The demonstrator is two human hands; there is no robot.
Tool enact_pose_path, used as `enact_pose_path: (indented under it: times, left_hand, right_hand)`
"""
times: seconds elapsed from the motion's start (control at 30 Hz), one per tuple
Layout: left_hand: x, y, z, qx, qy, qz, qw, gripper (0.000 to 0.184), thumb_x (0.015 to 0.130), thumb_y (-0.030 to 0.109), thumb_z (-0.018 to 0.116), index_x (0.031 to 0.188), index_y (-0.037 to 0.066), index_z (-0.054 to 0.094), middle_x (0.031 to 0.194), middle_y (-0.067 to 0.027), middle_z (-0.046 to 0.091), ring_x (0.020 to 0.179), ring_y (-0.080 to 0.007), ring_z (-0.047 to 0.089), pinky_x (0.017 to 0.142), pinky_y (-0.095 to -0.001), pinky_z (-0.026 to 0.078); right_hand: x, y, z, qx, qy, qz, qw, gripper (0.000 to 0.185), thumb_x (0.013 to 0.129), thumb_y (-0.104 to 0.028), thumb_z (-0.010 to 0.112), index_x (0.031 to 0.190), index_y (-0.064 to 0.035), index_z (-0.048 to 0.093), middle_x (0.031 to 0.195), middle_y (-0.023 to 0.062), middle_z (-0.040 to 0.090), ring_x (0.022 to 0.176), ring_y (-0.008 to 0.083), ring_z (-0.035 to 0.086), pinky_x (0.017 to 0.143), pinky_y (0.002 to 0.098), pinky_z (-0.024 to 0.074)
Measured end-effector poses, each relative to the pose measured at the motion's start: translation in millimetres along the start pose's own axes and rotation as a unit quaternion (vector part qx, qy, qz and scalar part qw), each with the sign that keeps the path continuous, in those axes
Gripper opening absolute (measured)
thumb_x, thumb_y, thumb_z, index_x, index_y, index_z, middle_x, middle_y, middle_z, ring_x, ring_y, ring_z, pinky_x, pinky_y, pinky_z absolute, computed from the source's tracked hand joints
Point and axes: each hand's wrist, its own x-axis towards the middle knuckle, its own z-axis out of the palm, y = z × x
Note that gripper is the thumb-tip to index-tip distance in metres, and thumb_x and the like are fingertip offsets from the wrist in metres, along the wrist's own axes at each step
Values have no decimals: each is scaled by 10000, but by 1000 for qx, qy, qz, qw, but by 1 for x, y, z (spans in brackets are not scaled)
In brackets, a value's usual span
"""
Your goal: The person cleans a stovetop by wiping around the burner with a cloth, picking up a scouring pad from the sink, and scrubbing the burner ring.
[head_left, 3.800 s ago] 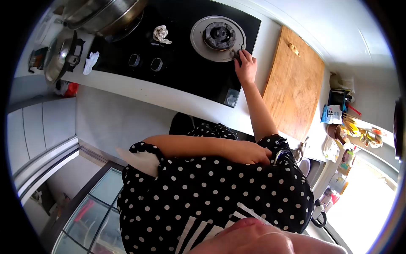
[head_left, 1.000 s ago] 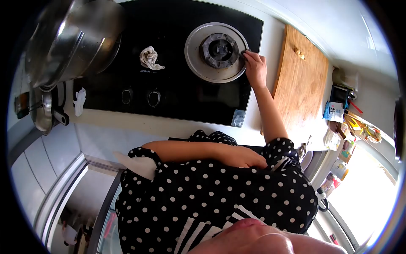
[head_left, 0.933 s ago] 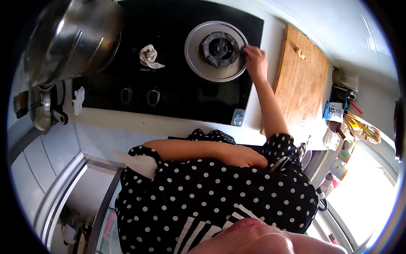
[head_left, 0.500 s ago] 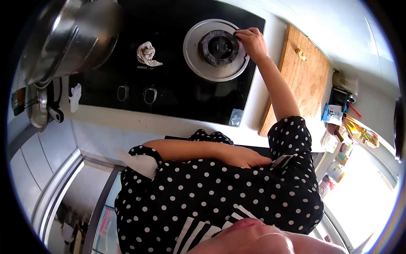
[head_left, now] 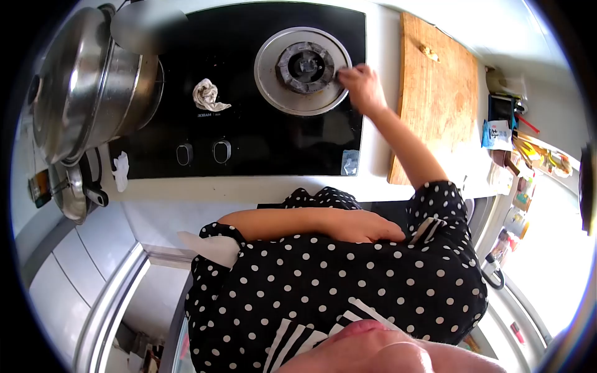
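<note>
My right hand (head_left: 364, 88) is over the right rim of the round metal burner plate (head_left: 270, 81). Its fingers are pinched on a small dark scrubber-like piece (head_left: 343, 75), whose exact kind is unclear. Inside the plate sits the dark ring-shaped burner (head_left: 305, 67). My left hand (head_left: 370, 227) lies across my front, close to the right sleeve, and most of its fingers are hidden from view. A crumpled whitish cloth (head_left: 206, 95) rests on the black glass hob (head_left: 267, 146), left of the burner.
Left, a large steel steamer pot (head_left: 78, 87) stands by a pan (head_left: 71, 193). A wooden cutting board (head_left: 438, 93) with a small yellowish piece on it lies right of the hob. Two knobs (head_left: 222, 151) are at the hob's front. Packets (head_left: 497, 133) stand farther right.
My right hand has shifted from the plate's upper right rim down towards me along its right side. The camera view has turned slightly. My left arm keeps its place across my front.
</note>
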Motion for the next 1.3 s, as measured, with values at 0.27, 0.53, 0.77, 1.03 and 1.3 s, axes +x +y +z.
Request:
enact_pose_path:
  times: [0.27,0.53,0.77,1.03,1.3]
  left_hand:
    - [5,-5,14,15,-6,1,1000,370,836,264,507,1065,-26,485,1082,-160,508,1010,-323,511,870,-377,407]
    - [8,-1,17,20,-10,-21,1000,397,830,298,496,1072,-16,509,1063,-174,525,990,-343,521,831,-380,429]
    - [9,-7,17,39,-42,-41,998,423,856,327,501,1115,-8,483,1100,-150,514,1026,-313,515,882,-372,406]
    - [15,2,13,36,-72,-58,995,475,844,370,514,1091,-34,470,1077,-168,514,1012,-324,515,869,-379,405]
    - [23,0,15,12,-34,-67,997,417,793,307,524,1006,-48,483,993,-193,524,960,-353,521,825,-391,414]
  right_hand:
    - [14,-23,8,32,104,86,990,160,708,-82,536,824,-115,642,955,-29,586,931,247,496,821,363,421]
    - [17,-21,5,61,130,111,983,222,723,-63,528,886,-123,667,999,-47,602,950,233,499,842,351,406]
    - [5,-17,19,79,126,91,985,239,712,-79,557,898,-154,688,1036,-79,610,981,214,505,856,346,419]
    - [3,-12,24,105,104,78,986,235,729,-77,564,900,-170,696,1034,-73,597,1000,202,497,858,334,422]
    - [3,1,1,123,12,57,991,255,703,-75,630,926,-177,698,1101,-34,544,1031,204,489,898,321,417]
